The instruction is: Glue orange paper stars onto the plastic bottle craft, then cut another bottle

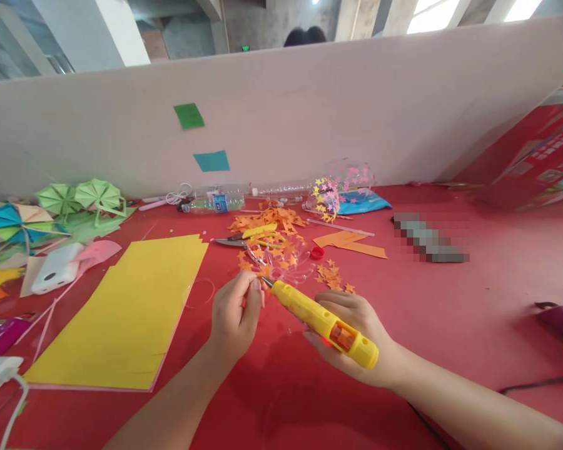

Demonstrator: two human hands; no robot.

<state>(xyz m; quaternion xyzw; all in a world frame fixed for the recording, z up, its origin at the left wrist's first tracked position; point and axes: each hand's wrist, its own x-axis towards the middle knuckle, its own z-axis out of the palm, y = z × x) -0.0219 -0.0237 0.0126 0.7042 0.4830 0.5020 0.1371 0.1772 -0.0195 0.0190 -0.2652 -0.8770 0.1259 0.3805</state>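
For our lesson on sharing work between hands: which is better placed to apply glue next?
Probably the right hand: it holds the yellow glue gun, whose metal nozzle points toward the left hand.

- White daylight is glaring through the high windows (pixel 434 14), burning them out.
- Pale sheen is spreading across the worktop's (pixel 497 250) right side.
- The red box (pixel 539 150) is stretching and softening edgeward.
- Blocky pixels are masking one item (pixel 429 237).
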